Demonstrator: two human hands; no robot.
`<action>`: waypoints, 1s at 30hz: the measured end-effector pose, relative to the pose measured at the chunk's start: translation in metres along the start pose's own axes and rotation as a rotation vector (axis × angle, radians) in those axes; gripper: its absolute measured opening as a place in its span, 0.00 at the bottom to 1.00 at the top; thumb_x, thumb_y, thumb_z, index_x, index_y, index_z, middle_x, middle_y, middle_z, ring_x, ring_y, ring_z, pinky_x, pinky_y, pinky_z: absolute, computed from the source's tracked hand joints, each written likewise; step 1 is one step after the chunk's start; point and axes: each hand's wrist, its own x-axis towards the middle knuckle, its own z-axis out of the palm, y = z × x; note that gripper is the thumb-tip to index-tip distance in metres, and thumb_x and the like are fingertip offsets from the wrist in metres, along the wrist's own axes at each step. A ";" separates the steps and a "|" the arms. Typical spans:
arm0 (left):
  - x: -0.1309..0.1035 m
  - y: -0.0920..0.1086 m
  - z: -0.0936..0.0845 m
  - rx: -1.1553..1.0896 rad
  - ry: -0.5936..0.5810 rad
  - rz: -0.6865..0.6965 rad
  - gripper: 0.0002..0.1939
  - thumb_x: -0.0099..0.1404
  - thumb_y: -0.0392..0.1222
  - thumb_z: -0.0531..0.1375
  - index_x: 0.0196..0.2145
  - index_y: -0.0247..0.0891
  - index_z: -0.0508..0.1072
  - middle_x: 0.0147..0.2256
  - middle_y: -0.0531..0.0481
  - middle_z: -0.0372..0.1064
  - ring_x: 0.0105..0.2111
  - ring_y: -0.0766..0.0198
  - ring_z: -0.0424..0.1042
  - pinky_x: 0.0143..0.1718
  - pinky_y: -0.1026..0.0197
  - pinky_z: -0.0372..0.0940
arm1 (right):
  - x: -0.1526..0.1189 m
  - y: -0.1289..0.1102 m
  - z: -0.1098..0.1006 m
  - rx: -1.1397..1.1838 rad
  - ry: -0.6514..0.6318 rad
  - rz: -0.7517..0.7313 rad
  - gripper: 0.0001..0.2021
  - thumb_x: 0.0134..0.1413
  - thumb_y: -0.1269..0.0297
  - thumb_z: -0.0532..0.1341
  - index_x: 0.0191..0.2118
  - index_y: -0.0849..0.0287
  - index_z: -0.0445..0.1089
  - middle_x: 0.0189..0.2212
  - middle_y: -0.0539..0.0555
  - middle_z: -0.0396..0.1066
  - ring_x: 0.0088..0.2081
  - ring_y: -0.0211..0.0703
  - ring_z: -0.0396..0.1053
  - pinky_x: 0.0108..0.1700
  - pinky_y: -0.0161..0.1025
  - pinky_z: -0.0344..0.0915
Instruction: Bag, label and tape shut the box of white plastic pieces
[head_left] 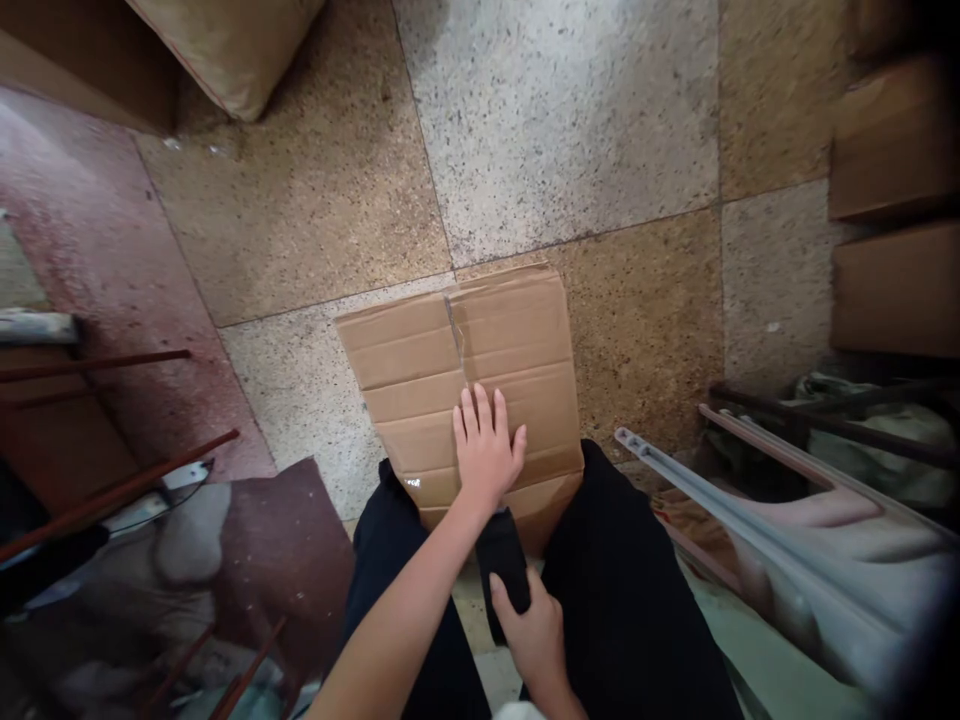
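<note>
A folded cardboard box (517, 330) with creases across it stands between the knees, its near edge between the two thighs. Flat on its upper face lies my left hand (486, 450), fingers spread, beside the central seam. My right hand (529, 620) is wrapped round a black object (501, 560), perhaps a tape dispenser, whose far end reaches the near edge of the cardboard just below my left wrist. What the underside of the black object touches is hidden.
Cardboard boxes (896, 290) are stacked at the right. A pale rail (697, 490) juts in at the lower right. Rusty metal rods (187, 455) stick out at the left. A beige sack (240, 50) sits at the upper left on the tiled floor (562, 120).
</note>
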 end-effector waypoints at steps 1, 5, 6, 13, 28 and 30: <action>-0.003 0.001 0.005 0.007 0.005 0.013 0.33 0.69 0.52 0.50 0.65 0.29 0.55 0.67 0.30 0.40 0.68 0.39 0.36 0.64 0.37 0.46 | -0.001 -0.002 0.000 -0.010 -0.002 0.013 0.27 0.52 0.38 0.53 0.35 0.60 0.70 0.26 0.59 0.74 0.31 0.50 0.74 0.34 0.38 0.66; -0.003 -0.003 0.021 0.016 0.026 0.039 0.35 0.68 0.53 0.52 0.66 0.28 0.54 0.67 0.28 0.40 0.68 0.37 0.35 0.64 0.35 0.45 | -0.016 0.004 -0.007 -0.099 -0.014 0.107 0.26 0.51 0.36 0.51 0.32 0.56 0.69 0.27 0.58 0.74 0.31 0.52 0.74 0.32 0.39 0.65; -0.002 -0.004 0.023 0.014 0.029 0.044 0.35 0.68 0.53 0.52 0.66 0.28 0.55 0.67 0.28 0.40 0.67 0.37 0.35 0.64 0.35 0.45 | -0.022 0.010 -0.009 -0.127 0.007 0.143 0.27 0.51 0.35 0.50 0.32 0.56 0.69 0.26 0.58 0.74 0.31 0.53 0.74 0.32 0.40 0.66; -0.003 -0.006 0.032 0.011 0.065 0.056 0.35 0.67 0.52 0.53 0.65 0.28 0.56 0.66 0.27 0.41 0.67 0.37 0.34 0.63 0.33 0.45 | -0.025 0.041 -0.005 -0.114 0.012 0.098 0.27 0.50 0.35 0.53 0.30 0.57 0.70 0.24 0.58 0.74 0.28 0.50 0.74 0.31 0.38 0.66; -0.006 -0.016 0.048 -0.015 0.161 0.087 0.36 0.67 0.54 0.52 0.66 0.29 0.55 0.67 0.28 0.39 0.68 0.39 0.30 0.64 0.34 0.42 | 0.002 0.059 0.023 -0.035 0.061 -0.090 0.23 0.51 0.40 0.56 0.28 0.59 0.66 0.21 0.56 0.70 0.24 0.44 0.68 0.28 0.37 0.61; -0.006 -0.017 0.049 -0.051 0.151 0.081 0.36 0.67 0.54 0.52 0.66 0.30 0.54 0.67 0.29 0.38 0.68 0.40 0.30 0.65 0.34 0.41 | 0.003 0.060 0.027 -0.023 0.075 -0.095 0.23 0.50 0.40 0.57 0.27 0.58 0.65 0.21 0.55 0.69 0.23 0.44 0.67 0.28 0.36 0.61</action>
